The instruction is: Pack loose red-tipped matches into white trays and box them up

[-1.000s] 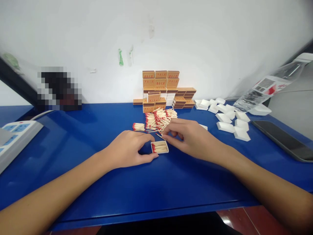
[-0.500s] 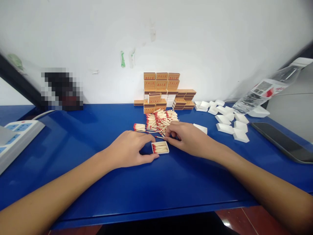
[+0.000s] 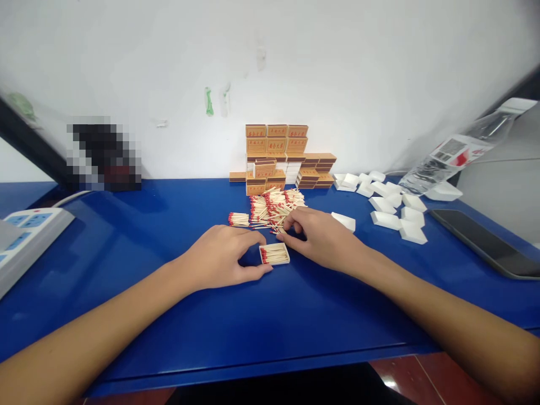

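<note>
A small white matchbox tray (image 3: 288, 256) filled with red-headed matches (image 3: 274, 255) lies on the blue table. My left hand (image 3: 223, 256) curls around its left end, thumb at the near side and fingers at the far side. At the front of a loose pile of matches (image 3: 274, 207), my right hand (image 3: 318, 236) has its thumb and fingertips closed together. A match end with a red head (image 3: 272, 232) shows beside those fingertips; the rest is hidden. A small bundle of matches (image 3: 239, 219) lies left of the pile.
Stacked matchboxes (image 3: 276, 145) stand against the wall behind the pile. Several white trays (image 3: 385, 220) are scattered to the right, with one tray (image 3: 343, 221) near my right hand. A leaning plastic bottle (image 3: 451, 152), a phone (image 3: 485, 242) and a power strip (image 3: 37, 242) flank the area.
My right hand has shifted slightly away from me and left, toward the pile; the match at its fingertips shows less. My left hand remains at the tray.
</note>
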`<action>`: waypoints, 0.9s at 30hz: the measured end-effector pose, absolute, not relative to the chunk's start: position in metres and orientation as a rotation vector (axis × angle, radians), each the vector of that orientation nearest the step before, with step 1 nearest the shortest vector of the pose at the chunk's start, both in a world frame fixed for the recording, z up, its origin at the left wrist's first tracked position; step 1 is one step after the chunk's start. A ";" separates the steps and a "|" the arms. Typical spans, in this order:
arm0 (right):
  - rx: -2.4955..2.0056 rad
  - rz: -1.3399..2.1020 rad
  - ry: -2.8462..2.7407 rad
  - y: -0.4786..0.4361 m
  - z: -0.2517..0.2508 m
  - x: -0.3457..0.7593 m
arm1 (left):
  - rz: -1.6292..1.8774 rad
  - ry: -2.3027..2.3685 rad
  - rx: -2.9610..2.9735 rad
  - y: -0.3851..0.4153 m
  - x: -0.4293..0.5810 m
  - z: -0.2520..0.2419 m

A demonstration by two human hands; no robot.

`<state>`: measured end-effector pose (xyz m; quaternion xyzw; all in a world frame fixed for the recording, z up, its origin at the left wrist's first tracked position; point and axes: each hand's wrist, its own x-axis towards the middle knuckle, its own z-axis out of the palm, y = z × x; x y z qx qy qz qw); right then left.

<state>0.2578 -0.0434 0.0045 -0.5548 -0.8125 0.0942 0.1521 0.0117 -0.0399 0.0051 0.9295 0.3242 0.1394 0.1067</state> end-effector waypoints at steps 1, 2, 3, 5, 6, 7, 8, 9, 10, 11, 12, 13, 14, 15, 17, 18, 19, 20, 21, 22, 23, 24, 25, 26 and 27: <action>-1.598 0.275 -2.334 -0.043 0.005 0.257 | 0.408 0.958 2.739 -0.040 0.012 0.005; -1.602 0.276 -2.344 -0.043 0.005 0.257 | 0.402 0.960 2.739 -0.040 0.012 0.005; -1.608 0.274 -2.357 -0.043 0.006 0.258 | 0.398 0.961 2.739 -0.040 0.012 0.005; -1.628 0.270 -2.388 -0.042 0.007 0.261 | 0.398 0.963 2.740 -0.040 0.012 0.006; -1.634 0.271 -2.401 -0.042 0.008 0.263 | 0.400 0.965 2.739 -0.040 0.012 0.006; -1.636 0.276 -2.412 -0.041 0.009 0.266 | 0.403 0.968 2.738 -0.040 0.012 0.006; -1.637 0.281 -2.420 -0.041 0.010 0.268 | 0.405 0.970 2.735 -0.040 0.012 0.006; -1.639 0.287 -2.427 -0.041 0.011 0.270 | 0.406 0.974 2.732 -0.040 0.012 0.006; -1.642 0.296 -2.435 -0.040 0.012 0.271 | 0.406 0.975 2.728 -0.040 0.012 0.007; -1.648 0.306 -2.443 -0.040 0.013 0.272 | 0.405 0.977 2.724 -0.040 0.012 0.007; -1.655 0.315 -2.450 -0.040 0.015 0.273 | 0.405 0.977 2.722 -0.040 0.012 0.007; -1.664 0.322 -2.455 -0.040 0.016 0.274 | 0.406 0.979 2.721 -0.040 0.012 0.006; -1.670 0.329 -2.459 -0.040 0.017 0.275 | 0.407 0.980 2.720 -0.040 0.012 0.006; -1.675 0.334 -2.459 -0.040 0.018 0.276 | 0.408 0.979 2.719 -0.040 0.012 0.006; -1.678 0.323 -2.447 -0.040 0.019 0.278 | 0.408 0.975 2.715 -0.040 0.012 0.005; -1.674 0.305 -2.438 -0.039 0.019 0.280 | 0.410 0.972 2.713 -0.040 0.012 0.005; -1.663 0.283 -2.429 -0.039 0.019 0.282 | 0.411 0.970 2.712 -0.040 0.012 0.005; -1.645 0.260 -2.422 -0.038 0.019 0.284 | 0.412 0.968 2.712 -0.040 0.012 0.005; -1.615 0.241 -2.419 -0.038 0.019 0.286 | 0.414 0.964 2.713 -0.040 0.011 0.005; -1.574 0.235 -2.422 -0.037 0.020 0.287 | 0.415 0.959 2.714 -0.040 0.011 0.004; -1.526 0.244 -2.430 -0.037 0.020 0.288 | 0.415 0.953 2.715 -0.039 0.011 0.004; -1.475 0.267 -2.437 -0.038 0.021 0.288 | 0.415 0.949 2.715 -0.039 0.011 0.004; -1.427 0.296 -2.439 -0.038 0.021 0.288 | 0.417 0.948 2.715 -0.039 0.011 0.005; -1.379 0.326 -2.438 -0.039 0.022 0.287 | 0.421 0.950 2.713 -0.039 0.011 0.005; -1.336 0.352 -2.432 -0.040 0.023 0.286 | 0.422 0.954 2.711 -0.039 0.011 0.005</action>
